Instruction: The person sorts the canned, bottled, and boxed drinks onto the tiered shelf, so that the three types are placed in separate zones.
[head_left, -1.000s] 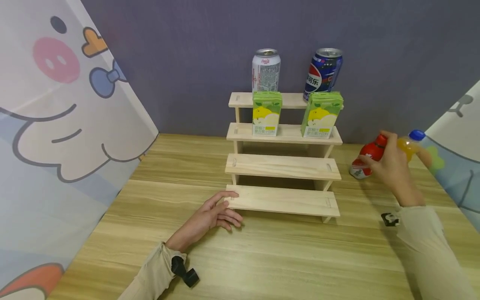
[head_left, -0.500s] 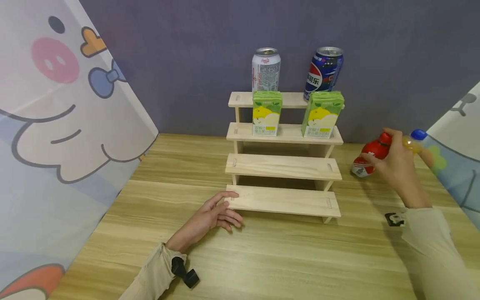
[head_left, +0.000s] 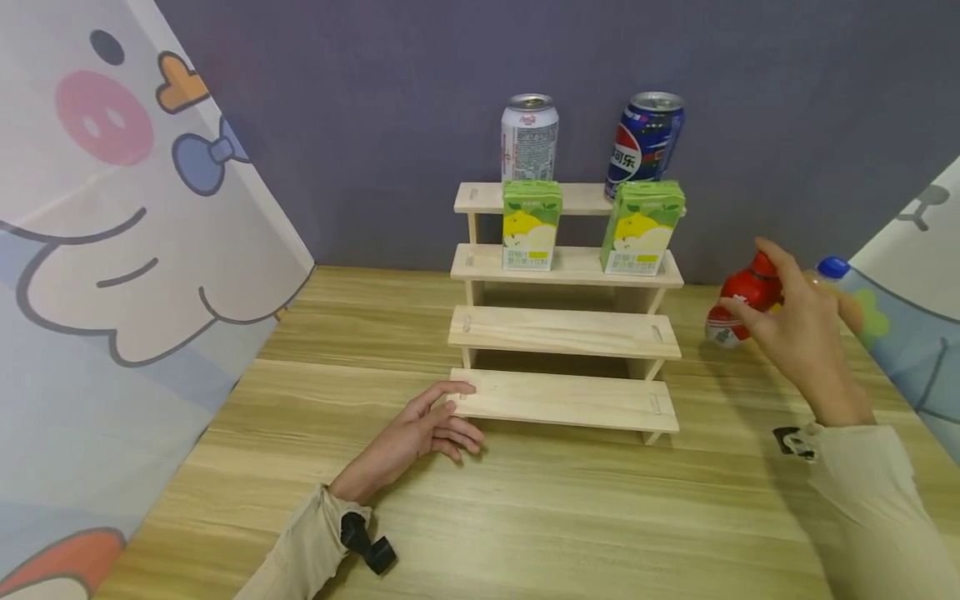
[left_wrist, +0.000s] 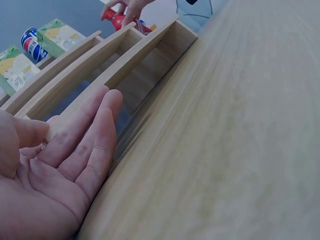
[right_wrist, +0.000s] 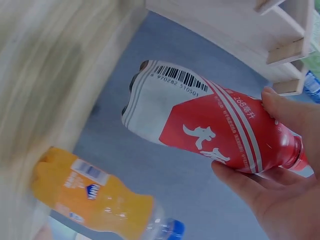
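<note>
My right hand point(head_left: 806, 333) holds a red drink bottle point(right_wrist: 215, 125) between thumb and fingers, at the right of a stepped wooden rack point(head_left: 562, 396). The bottle is tilted, its red cap up near the fingertips, and its pale base appears just off the table. Behind this hand is an orange soda bottle point(right_wrist: 95, 190) with a blue cap, mostly hidden in the head view. My left hand point(head_left: 408, 433) rests at the left end of the rack's lowest step, one finger lying on the board and the others extended loosely in front of it.
A white can point(head_left: 530, 137) and a blue Pepsi can point(head_left: 645, 142) stand on the top step. Two green juice cartons, a left carton point(head_left: 531, 227) and a right carton point(head_left: 643, 229), stand one step below. A dark wall point(head_left: 390, 150) closes off the table's back.
The right hand has risen a little with the red bottle and shifted slightly right, covering more of the orange soda bottle. My left hand stays in place on the rack.
</note>
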